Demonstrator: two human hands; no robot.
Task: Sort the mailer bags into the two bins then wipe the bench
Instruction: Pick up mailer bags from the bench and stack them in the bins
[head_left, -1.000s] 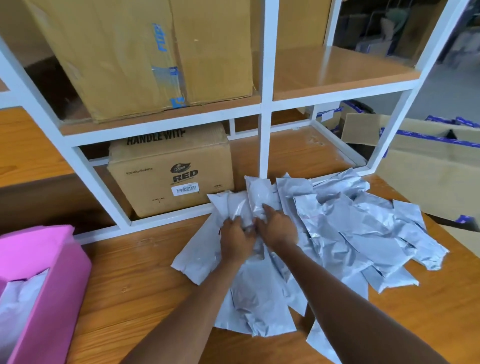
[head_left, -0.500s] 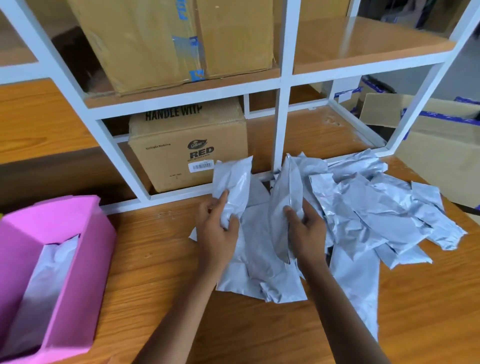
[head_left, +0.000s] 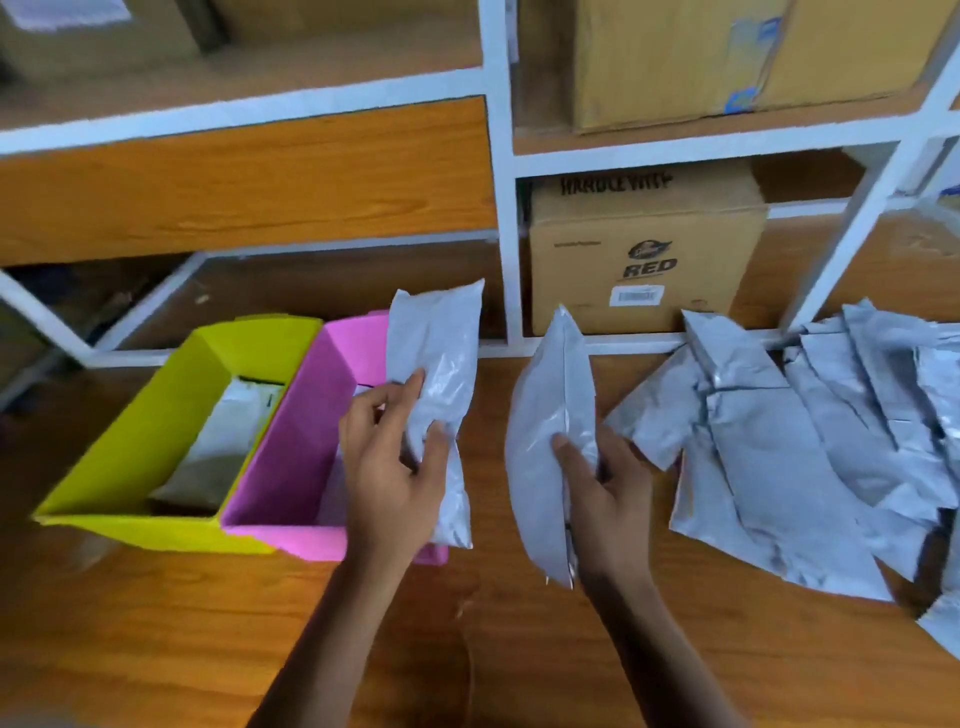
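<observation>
Risk: the left hand (head_left: 392, 467) only pinches one mailer bag (head_left: 436, 358), so it may slip outside the pink bin (head_left: 291, 457) at its left. The right hand (head_left: 610, 501) grips a second bag (head_left: 545, 447).

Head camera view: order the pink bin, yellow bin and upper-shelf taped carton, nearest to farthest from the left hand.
1. pink bin, directly by the left hand.
2. yellow bin, beside it, further left.
3. taped carton, high on the shelf, back right.
</observation>
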